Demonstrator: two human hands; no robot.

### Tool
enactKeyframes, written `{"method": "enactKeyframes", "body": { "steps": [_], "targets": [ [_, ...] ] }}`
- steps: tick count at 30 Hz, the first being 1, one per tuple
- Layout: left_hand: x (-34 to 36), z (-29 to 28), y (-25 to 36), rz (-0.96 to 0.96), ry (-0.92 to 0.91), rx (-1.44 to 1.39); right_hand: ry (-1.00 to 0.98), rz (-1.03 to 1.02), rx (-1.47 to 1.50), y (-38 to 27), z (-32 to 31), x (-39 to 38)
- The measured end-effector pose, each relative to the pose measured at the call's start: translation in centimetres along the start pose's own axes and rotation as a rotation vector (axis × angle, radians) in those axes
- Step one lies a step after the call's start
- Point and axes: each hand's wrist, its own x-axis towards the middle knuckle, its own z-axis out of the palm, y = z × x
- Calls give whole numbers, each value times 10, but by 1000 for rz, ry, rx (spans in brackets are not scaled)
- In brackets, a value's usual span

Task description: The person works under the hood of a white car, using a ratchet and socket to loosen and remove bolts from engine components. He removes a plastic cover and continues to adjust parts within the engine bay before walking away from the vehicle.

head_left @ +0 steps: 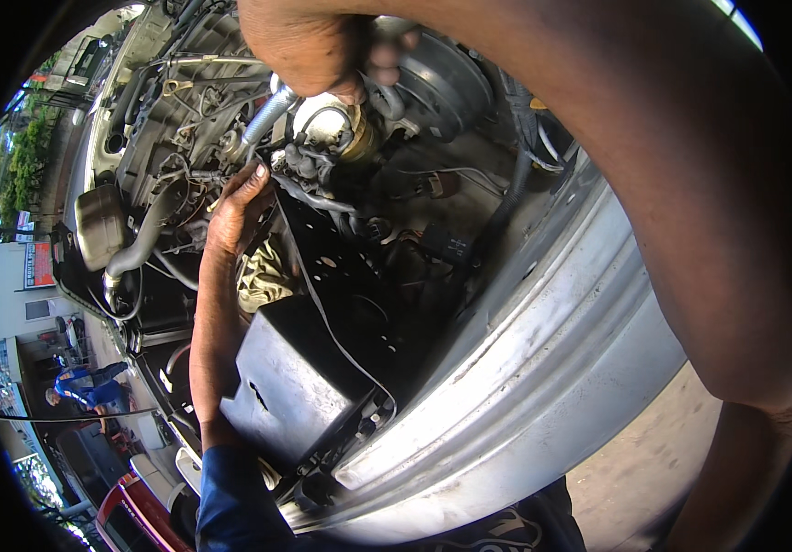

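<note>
My left hand (241, 204) reaches into an engine bay, fingers curled at the lower end of a silver knurled tool (267, 120), beside hoses and fittings; what it grips is hidden. My right hand (322, 51) is at the top, curled over the tool's upper end, its fingertips blurred and its grip unclear. Nearby are a white-topped brass-coloured reservoir (321, 121) and a large round dark booster (444, 87). Below my left hand lie a crumpled greenish cloth (265, 271) and a dark box-like cover (290, 386).
The silver fender (525, 386) curves along the right, with pale ground (644, 451) beyond. A metal canister (100, 230) sits at the bay's left. Outside, a person in blue (83, 386), a red car (138, 515) and a building (0, 285) show at the left.
</note>
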Motion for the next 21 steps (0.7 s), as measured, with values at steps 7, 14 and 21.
{"method": "enactKeyframes", "body": {
  "steps": [7,14,21],
  "targets": [
    [4,2,-2,3,8,-49,13,-17,-2,-2,0,6],
    [10,-2,-13,0,116,-7,-3,-31,0,-3,6,8],
    [8,1,6,-213,18,252,-28,-34,-8,-4,8,9]
  ]
}}
